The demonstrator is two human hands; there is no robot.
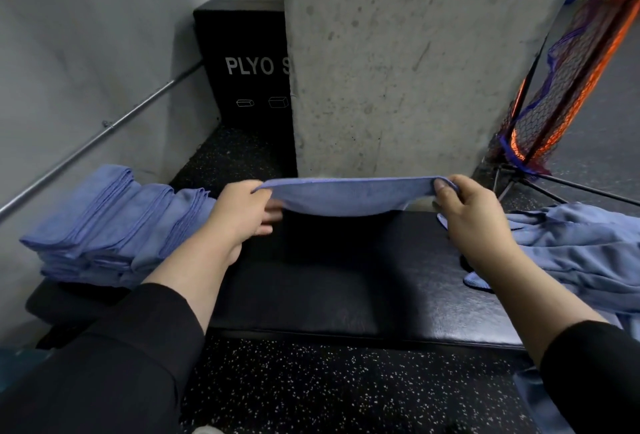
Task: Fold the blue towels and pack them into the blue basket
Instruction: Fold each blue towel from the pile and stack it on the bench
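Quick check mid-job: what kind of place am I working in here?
Most likely a gym. A black box lettered "PLYO", a padded black bench and speckled rubber flooring point to it, with bare concrete walls behind.

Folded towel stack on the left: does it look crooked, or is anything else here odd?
The folded towel stack on the black bench has slumped: it fans sideways and overhangs the bench's left end. Nothing looks spilled or damaged. The basket is not in view.
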